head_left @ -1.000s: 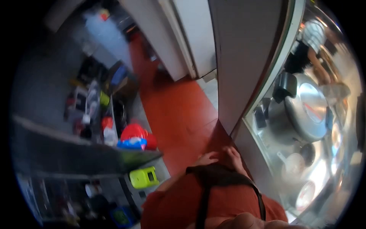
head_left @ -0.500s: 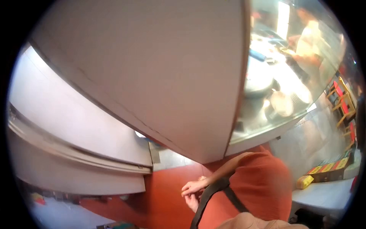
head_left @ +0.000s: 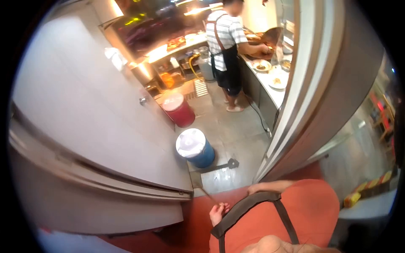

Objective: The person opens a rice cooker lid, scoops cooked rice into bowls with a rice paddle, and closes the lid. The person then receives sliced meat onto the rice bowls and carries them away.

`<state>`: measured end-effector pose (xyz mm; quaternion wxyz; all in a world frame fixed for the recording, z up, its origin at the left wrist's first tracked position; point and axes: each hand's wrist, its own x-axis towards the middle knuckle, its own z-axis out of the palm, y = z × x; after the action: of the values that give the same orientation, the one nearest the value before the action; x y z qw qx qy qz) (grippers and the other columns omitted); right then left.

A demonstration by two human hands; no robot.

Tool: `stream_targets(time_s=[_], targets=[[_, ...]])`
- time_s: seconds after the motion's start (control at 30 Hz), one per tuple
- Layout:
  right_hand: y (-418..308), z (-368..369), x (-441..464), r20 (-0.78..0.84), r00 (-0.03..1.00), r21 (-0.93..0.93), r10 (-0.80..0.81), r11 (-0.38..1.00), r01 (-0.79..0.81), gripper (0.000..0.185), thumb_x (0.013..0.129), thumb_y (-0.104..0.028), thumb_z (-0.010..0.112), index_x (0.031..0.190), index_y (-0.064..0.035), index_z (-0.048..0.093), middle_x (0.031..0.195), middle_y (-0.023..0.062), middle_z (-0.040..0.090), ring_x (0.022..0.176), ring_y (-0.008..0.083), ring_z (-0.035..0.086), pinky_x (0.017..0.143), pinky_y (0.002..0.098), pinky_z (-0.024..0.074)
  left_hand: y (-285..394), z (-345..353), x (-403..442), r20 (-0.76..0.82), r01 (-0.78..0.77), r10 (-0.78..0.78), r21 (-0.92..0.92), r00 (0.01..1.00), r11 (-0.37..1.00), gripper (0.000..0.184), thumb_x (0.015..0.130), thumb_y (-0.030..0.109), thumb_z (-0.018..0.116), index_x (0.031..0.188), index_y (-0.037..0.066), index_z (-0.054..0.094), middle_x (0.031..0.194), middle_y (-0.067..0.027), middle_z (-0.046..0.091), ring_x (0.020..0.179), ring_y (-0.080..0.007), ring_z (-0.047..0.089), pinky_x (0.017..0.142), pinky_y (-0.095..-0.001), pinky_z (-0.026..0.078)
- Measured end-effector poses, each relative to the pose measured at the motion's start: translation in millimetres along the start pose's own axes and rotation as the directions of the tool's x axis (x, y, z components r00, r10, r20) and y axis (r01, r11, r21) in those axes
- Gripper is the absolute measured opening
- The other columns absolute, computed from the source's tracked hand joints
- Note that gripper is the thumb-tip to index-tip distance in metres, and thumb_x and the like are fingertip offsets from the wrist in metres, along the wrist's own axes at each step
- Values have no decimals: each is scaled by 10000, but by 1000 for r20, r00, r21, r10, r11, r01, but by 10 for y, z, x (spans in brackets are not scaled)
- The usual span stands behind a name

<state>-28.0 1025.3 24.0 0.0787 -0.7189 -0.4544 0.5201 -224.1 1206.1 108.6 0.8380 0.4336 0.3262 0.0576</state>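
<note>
My left hand (head_left: 218,212) is low at the front of my body, beside the dark apron (head_left: 249,208) over my orange shirt (head_left: 310,206). Its fingers are curled in, and whatever they may hold is too small to make out. My right hand (head_left: 254,188) lies further right, at the end of a bent forearm across my chest. The apron's edge covers part of it, so its fingers do not show. Ahead of both hands is a doorway with a pale door (head_left: 97,109) on the left, bearing a round knob (head_left: 142,101).
Beyond the threshold, a blue lidded bin (head_left: 202,154) and a red lidded bin (head_left: 180,111) stand along the door side. A person in an apron (head_left: 225,50) works at a counter (head_left: 270,86) with plates. A dark cable (head_left: 258,114) hangs to the floor. The door frame (head_left: 310,84) rises on the right.
A pale panel filled the view's middle before; now the doorway and kitchen show there. My hands, close together earlier, are now apart, the right one further right.
</note>
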Motion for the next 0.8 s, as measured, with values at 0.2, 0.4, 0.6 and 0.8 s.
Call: stream_targets(time_s=[0.2, 0.4, 0.6, 0.8], targets=[[-118, 371, -31, -7, 917, 234, 399, 892, -386, 456, 769, -378, 538, 954, 29, 626, 898, 224, 614, 853, 310, 578, 743, 406, 426, 921, -79, 390, 260, 181, -251, 265, 932, 947, 221, 878, -14, 466, 1094, -61, 473, 906, -181, 612, 792, -234, 630, 711, -282, 508], [-302, 578, 107, -169, 813, 600, 557, 712, -364, 376, 739, -263, 540, 965, 22, 634, 947, 228, 611, 895, 329, 583, 785, 401, 442, 1149, -22, 832, 486, 284, -398, 292, 778, 913, 369, 885, -2, 464, 1250, 6, 416, 869, -148, 623, 778, -201, 624, 694, -275, 510], [-557, 336, -45, -432, 611, 664, 664, 692, -283, 302, 712, -159, 546, 954, -6, 643, 945, 215, 618, 911, 352, 589, 800, 434, 456, 1123, 151, 1433, 563, 222, -388, 341, 730, 913, 321, 881, -30, 419, 1200, -23, 452, 763, -67, 563, 571, -98, 465, 522, -187, 370], [-528, -689, -40, -468, 555, 664, 688, 688, -292, 258, 753, -187, 569, 952, -33, 622, 965, 197, 607, 955, 352, 563, 781, 427, 443, 1396, 702, 2249, 522, 127, -444, 534, 729, 836, 244, 912, 117, 439, 1104, 19, 553, 648, 32, 478, 512, -34, 339, 451, -180, 245]])
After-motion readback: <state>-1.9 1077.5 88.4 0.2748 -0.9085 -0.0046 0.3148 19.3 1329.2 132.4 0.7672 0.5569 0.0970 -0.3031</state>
